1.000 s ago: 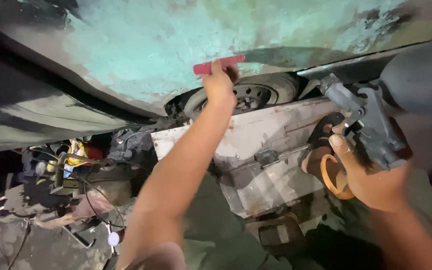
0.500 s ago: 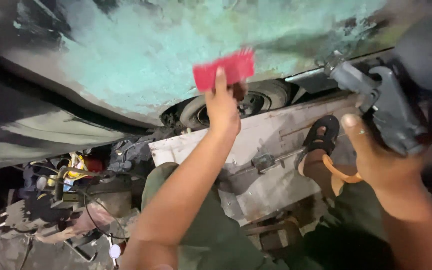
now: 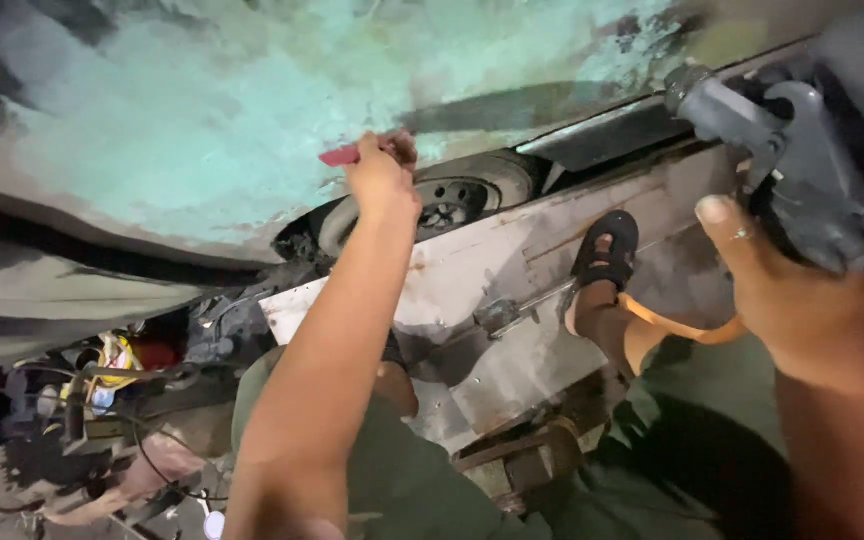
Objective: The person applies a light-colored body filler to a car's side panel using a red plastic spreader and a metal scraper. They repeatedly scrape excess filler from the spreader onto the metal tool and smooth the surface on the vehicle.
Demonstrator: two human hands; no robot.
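Wheel [image 3: 452, 200], sandalled foot [image 3: 604, 252], tangled cables [image 3: 102, 400]

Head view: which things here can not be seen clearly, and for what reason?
- Red piece in the left hand: the fingers cover most of it, so its kind is unclear.
- Grey power tool in the right hand: blurred and cut off by the right edge; its working end is out of view.
- Wheel: the car body panel hides its upper part.
- Clutter at lower left: dark and too small.

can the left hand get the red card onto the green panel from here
Probably yes: the left hand holds the red card right at the green panel, and nothing shows between them.
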